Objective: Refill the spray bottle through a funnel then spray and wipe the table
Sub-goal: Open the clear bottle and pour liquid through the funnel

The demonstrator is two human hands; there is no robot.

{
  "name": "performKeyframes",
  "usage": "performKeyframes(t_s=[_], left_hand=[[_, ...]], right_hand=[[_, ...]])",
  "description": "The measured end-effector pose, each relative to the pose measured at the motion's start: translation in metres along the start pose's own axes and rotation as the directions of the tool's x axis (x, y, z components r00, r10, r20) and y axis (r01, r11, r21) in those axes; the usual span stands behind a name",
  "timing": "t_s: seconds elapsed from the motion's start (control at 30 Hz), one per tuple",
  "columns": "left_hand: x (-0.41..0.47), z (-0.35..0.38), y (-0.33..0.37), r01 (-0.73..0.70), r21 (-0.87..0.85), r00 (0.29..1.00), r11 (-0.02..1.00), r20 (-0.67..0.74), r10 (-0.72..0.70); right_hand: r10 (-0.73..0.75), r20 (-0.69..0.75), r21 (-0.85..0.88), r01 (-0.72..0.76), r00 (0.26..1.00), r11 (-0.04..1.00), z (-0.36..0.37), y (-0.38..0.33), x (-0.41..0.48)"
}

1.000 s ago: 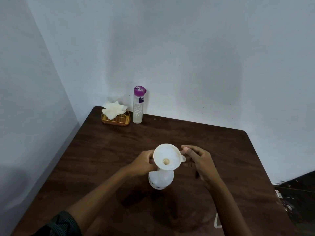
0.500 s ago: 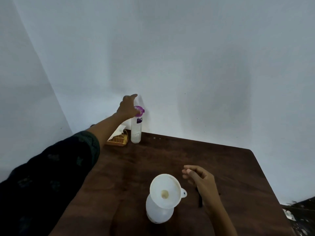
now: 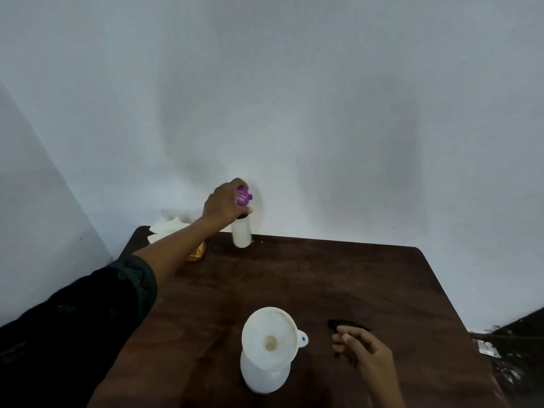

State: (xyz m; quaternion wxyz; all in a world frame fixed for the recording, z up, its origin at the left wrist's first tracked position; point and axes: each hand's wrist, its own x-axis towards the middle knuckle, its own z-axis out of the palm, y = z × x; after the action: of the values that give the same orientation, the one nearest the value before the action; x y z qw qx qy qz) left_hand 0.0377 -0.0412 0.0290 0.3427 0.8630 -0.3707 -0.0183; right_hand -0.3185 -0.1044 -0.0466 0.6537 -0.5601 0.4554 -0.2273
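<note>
At the far edge of the dark wooden table (image 3: 353, 278), the left hand (image 3: 223, 204), which was only reaching half a second ago, now has its fingers clamped round the neck of the blurred, purple-capped water bottle (image 3: 242, 234). The right hand (image 3: 365, 348) has drawn back, its fingers loosely curled and empty, from the white plastic funnel (image 3: 269, 337) seated in the spray bottle (image 3: 263, 375) at the near middle of the table.

Dark left sleeve (image 3: 88, 313), at 8 o'clock, with a faint green zigzag pattern near its cuff; both forearms, left hand (image 3: 222, 206) and right hand (image 3: 365, 348) bare.
</note>
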Motion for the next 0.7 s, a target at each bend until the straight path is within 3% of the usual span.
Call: performKeyframes(t_s=[0.13, 0.37, 0.53, 0.7], left_hand=[[-0.016, -0.026, 0.067, -0.166, -0.095, 0.984, 0.981, 0.053, 0.172], [-0.081, -0.049, 0.157, -0.365, -0.137, 0.897, 0.921, 0.214, 0.388], [-0.121, -0.053, 0.180, -0.425, -0.111, 0.867, 0.898, 0.233, 0.440], [-0.155, -0.048, 0.188, -0.403, -0.209, 0.869, 0.891, 0.216, 0.444]], right_hand=[[-0.124, 0.055, -0.093, 0.129, 0.991, 0.987, 0.015, -0.024, 0.000], [-0.361, 0.084, -0.070, 0.366, 0.929, 0.928, 0.030, -0.074, -0.011], [-0.480, 0.093, -0.183, 0.489, 0.872, 0.853, 0.030, -0.081, -0.024], [-0.595, 0.112, -0.123, 0.605, 0.796, 0.786, 0.032, -0.087, -0.052]])
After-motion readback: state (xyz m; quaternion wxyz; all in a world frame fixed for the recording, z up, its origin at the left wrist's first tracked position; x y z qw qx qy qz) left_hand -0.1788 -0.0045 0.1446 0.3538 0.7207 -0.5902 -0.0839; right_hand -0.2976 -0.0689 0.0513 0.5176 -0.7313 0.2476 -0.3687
